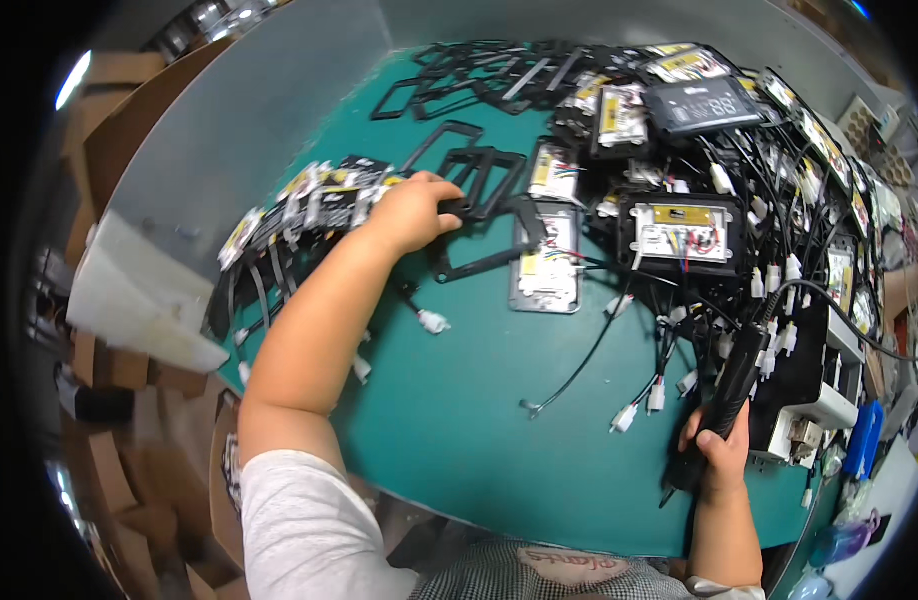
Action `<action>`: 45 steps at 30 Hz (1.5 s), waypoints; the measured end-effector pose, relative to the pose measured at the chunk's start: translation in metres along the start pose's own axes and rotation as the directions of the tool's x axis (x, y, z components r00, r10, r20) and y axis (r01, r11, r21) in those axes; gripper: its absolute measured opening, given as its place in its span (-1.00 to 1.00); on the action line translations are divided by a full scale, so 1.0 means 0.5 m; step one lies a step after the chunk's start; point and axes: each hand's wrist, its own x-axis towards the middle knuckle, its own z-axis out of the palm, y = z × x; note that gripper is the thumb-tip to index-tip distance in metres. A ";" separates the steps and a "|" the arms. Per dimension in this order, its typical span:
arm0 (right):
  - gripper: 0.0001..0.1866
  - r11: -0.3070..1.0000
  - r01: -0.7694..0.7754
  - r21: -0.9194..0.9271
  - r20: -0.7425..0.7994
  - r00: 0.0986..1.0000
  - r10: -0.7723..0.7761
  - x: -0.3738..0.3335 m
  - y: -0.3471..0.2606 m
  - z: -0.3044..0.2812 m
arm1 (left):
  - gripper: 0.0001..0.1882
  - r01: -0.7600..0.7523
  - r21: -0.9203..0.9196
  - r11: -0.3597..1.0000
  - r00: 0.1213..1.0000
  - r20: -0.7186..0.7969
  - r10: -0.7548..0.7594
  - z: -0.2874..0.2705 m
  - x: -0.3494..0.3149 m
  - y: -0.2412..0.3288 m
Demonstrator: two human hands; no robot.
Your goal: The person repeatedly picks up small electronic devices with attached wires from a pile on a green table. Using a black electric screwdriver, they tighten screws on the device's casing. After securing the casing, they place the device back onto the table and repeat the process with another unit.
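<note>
- Head view: left hand (416,212) stretches across the green worktop (459,420), fingers closed on a black rectangular frame (479,180) lying beside the open grey module (547,262).
- Right hand (717,452) grips a black electric screwdriver (729,385) at the near edge, fingers wrapped round it, cable trailing right.

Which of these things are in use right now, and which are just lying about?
In use:
left hand on a black frame
right hand holding a black tool

Lying about:
open module
frame pile
white-plug wires
blue bottle
</note>
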 end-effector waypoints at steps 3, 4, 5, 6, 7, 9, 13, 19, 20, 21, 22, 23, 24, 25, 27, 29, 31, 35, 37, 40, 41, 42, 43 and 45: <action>-0.23 1.000 0.015 -0.006 -0.075 0.997 -0.016 -0.021 0.006 -0.009 | -0.49 0.013 -0.213 0.977 0.999 0.053 -0.002 -0.020 -0.070 0.019; -0.26 0.999 0.053 -0.009 -0.068 0.996 -0.053 -0.019 0.023 -0.017 | -0.49 0.050 -0.251 0.967 0.998 0.041 -0.041 -0.015 -0.090 0.016; -0.25 0.997 0.069 -0.023 -0.052 0.996 -0.070 -0.023 0.026 -0.018 | -0.49 0.063 -0.273 0.960 0.997 0.049 -0.052 -0.026 -0.116 0.026; -0.25 0.995 0.090 -0.036 -0.037 0.995 -0.092 -0.023 0.026 -0.020 | -0.52 0.019 -0.184 0.983 1.000 -0.017 -0.022 -0.024 -0.140 0.025; -0.25 0.994 0.111 -0.025 -0.017 0.994 -0.111 -0.023 0.030 -0.023 | -0.56 0.038 -0.144 0.989 0.999 -0.022 -0.041 -0.033 -0.157 0.038; -0.23 0.990 0.136 -0.028 0.006 0.991 -0.136 -0.019 0.036 -0.027 | -0.70 0.113 -0.134 0.985 0.952 -0.268 -0.146 -0.030 -0.191 0.055; -0.26 0.989 0.145 -0.006 0.018 0.989 -0.145 -0.028 0.021 -0.020 | -0.75 0.069 -0.335 0.940 0.660 -0.691 -0.295 -0.043 -0.249 0.096; -0.60 0.970 0.183 0.160 0.005 0.982 -0.186 -0.045 -0.004 -0.010 | -0.71 -0.117 -0.520 0.846 0.445 -0.789 -0.424 -0.033 -0.382 0.180; -0.61 0.963 0.147 0.226 -0.011 0.989 -0.148 -0.060 -0.025 0.019 | -0.77 -0.134 -0.555 0.821 0.454 -0.771 -0.447 -0.017 -0.402 0.185; -0.71 0.965 0.080 0.248 -0.020 0.997 -0.077 -0.064 -0.034 -0.002 | -0.79 -0.170 -0.657 0.735 0.519 -0.694 -0.500 -0.011 -0.416 0.215; -0.79 0.963 0.013 0.270 -0.028 1.000 -0.005 -0.067 -0.042 -0.027 | -0.75 -0.195 -0.749 0.634 0.585 -0.607 -0.538 -0.007 -0.430 0.250; -0.80 0.951 -0.070 0.302 -0.010 0.997 0.076 -0.066 -0.045 -0.044 | -0.69 -0.229 -0.764 0.603 0.624 -0.591 -0.511 0.001 -0.447 0.274; -0.82 0.947 -0.076 0.312 -0.026 0.996 0.089 -0.068 -0.051 -0.034 | -0.61 -0.248 -0.780 0.575 0.660 -0.571 -0.489 0.015 -0.464 0.292; -0.85 0.943 -0.080 0.322 -0.045 0.994 0.099 -0.071 -0.057 -0.025 | -0.61 -0.243 -0.756 0.608 0.692 -0.574 -0.438 0.047 -0.472 0.304; -0.83 0.949 -0.009 0.315 -0.116 0.992 0.048 -0.095 -0.077 -0.005 | -0.68 -0.061 -0.764 0.642 0.850 -0.377 -0.368 0.053 -0.499 0.353; -0.83 0.940 0.057 0.337 -0.041 0.998 -0.046 -0.093 -0.078 -0.018 | -0.78 -0.258 -0.682 0.685 0.754 -0.586 -0.299 0.117 -0.487 0.400; -0.76 0.905 0.099 0.413 0.008 0.994 -0.112 -0.090 -0.079 -0.043 | -0.80 -0.132 -0.758 0.639 0.898 -0.364 -0.247 0.122 -0.506 0.440; -0.62 0.855 0.064 0.514 0.084 0.989 -0.125 -0.068 -0.062 -0.089 | -0.83 -0.041 -0.769 0.638 0.971 -0.181 -0.155 0.164 -0.509 0.482; -0.62 0.815 0.045 0.577 0.190 0.964 -0.187 -0.055 -0.048 -0.063 | -0.78 0.029 -0.677 0.736 0.960 -0.185 -0.209 0.212 -0.511 0.453; -0.48 0.795 0.108 0.597 0.156 0.956 -0.247 -0.061 -0.056 -0.061 | -0.82 0.092 -0.642 0.761 0.962 -0.139 -0.233 0.168 -0.510 0.456; -0.50 0.806 0.142 0.574 0.141 0.953 -0.268 -0.074 -0.075 -0.046 | -0.84 0.144 -0.591 0.794 0.965 -0.093 -0.245 0.158 -0.507 0.461; -0.51 0.794 0.146 0.590 0.169 0.939 -0.299 -0.075 -0.080 -0.053 | -0.84 0.087 -0.503 0.860 0.973 -0.142 -0.181 0.153 -0.503 0.461; -0.52 0.801 0.181 0.570 0.147 0.937 -0.316 -0.077 -0.087 -0.056 | -0.85 0.085 -0.420 0.904 0.973 -0.161 -0.166 0.150 -0.496 0.469; -0.52 0.818 0.213 0.535 0.112 0.941 -0.318 -0.073 -0.086 -0.067 | -0.85 0.108 -0.415 0.903 0.980 -0.107 -0.166 0.149 -0.483 0.476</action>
